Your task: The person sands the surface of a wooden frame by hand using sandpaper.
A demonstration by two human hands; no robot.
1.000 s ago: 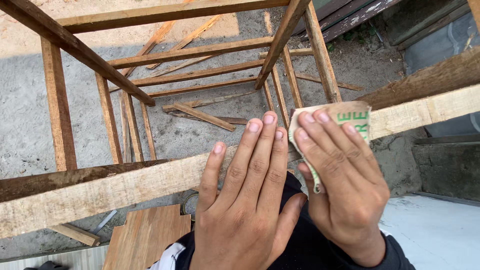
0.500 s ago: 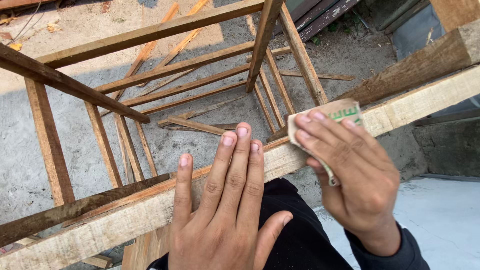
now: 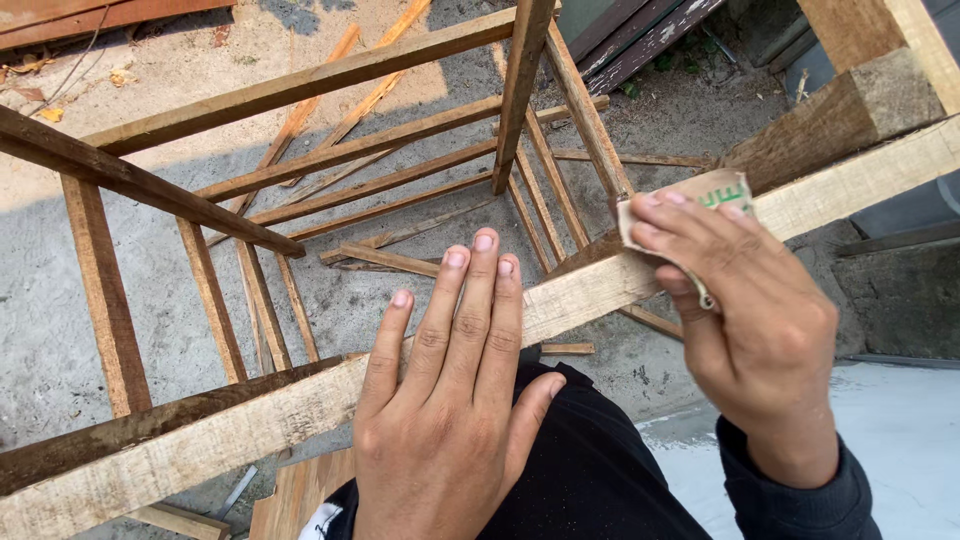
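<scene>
No packages, signs or screens. Only green print on the tan back of the folded sandpaper (image 3: 700, 195), upper right.

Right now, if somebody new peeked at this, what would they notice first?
Two big hands in the middle: the left hand lies flat on a pale wooden rail, and the right hand presses a folded piece of sandpaper onto the same rail further right. Behind them stands a wooden frame of slats on the concrete ground.
</scene>
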